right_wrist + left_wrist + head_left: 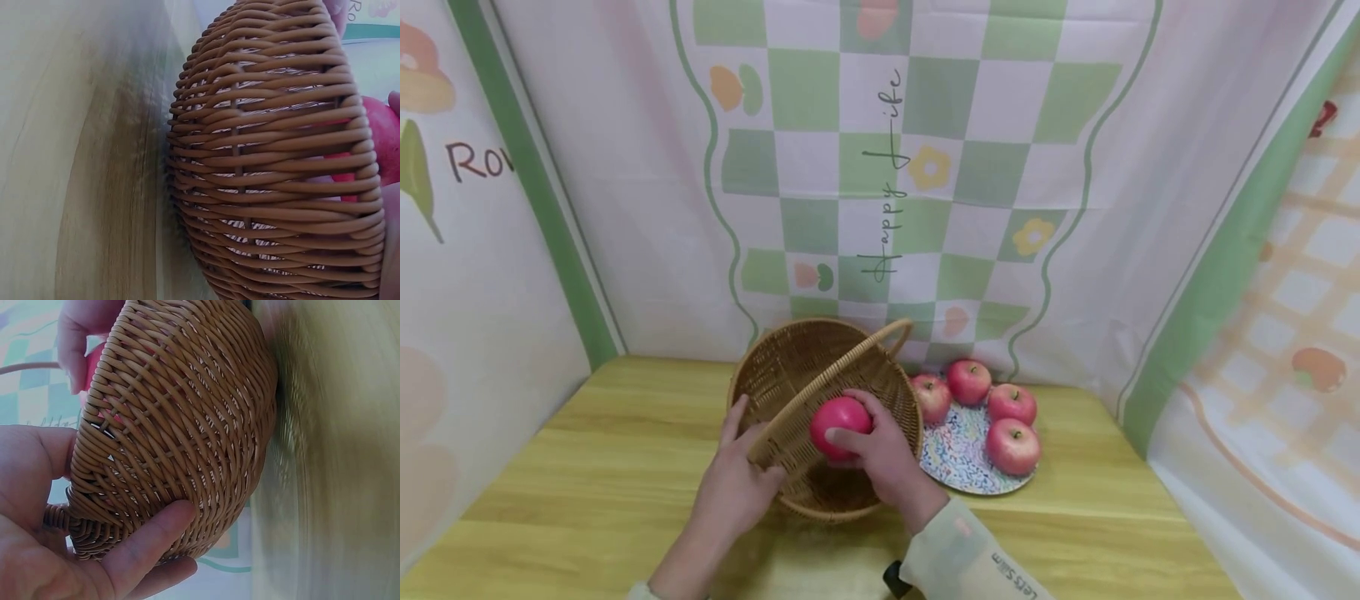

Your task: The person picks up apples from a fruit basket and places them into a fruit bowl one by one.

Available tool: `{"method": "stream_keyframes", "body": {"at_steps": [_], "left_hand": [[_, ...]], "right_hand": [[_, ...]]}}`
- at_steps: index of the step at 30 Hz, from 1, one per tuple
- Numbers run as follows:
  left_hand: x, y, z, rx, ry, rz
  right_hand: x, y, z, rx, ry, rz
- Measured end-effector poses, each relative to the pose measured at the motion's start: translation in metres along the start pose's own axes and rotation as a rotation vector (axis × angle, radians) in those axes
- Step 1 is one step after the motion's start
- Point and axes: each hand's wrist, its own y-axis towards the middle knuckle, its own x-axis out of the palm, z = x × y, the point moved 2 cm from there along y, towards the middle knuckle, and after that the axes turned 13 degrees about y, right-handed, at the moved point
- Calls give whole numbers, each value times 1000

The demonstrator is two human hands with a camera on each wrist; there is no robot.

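A round brown wicker basket (775,367) with an arched handle (827,379) stands on the table, its opening turned up toward the head view. My left hand (733,483) grips its near-left rim beside the handle's base; in the left wrist view the fingers (153,547) lie along the outer weave. Inside the opening, my right hand (883,450) holds a smooth red apple (841,421), thumb across its near side. Through the weave in the right wrist view, part of the apple (380,134) shows red.
Right of the basket sits a speckled plate (958,454) with several red apples (1013,446) around its edge. The wooden table (587,492) meets a printed curtain (655,275) at the back. A small black object (895,577) shows below the right sleeve.
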Motion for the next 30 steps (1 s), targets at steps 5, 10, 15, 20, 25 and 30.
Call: {"method": "stream_keyframes", "body": {"at_steps": [5,10,15,20,25,30], "left_hand": [[0,0,-1,-8,-3,3],[0,1,-2,-2,-6,4],[1,2,-2,-3,-18,-5],[0,1,-1,-12,-23,-12],[0,1,-2,-20,-24,-14],[-1,1,-3,-26,-28,-13]], "right_hand": [[-1,1,0,-13,-12,13],[-1,2,1,3,-15,17],[-1,2,2,10,-3,-1],[-1,1,1,-6,-15,-10],[-1,1,-2,-58,-112,39],[-1,1,-4,-95,-124,73]]}}
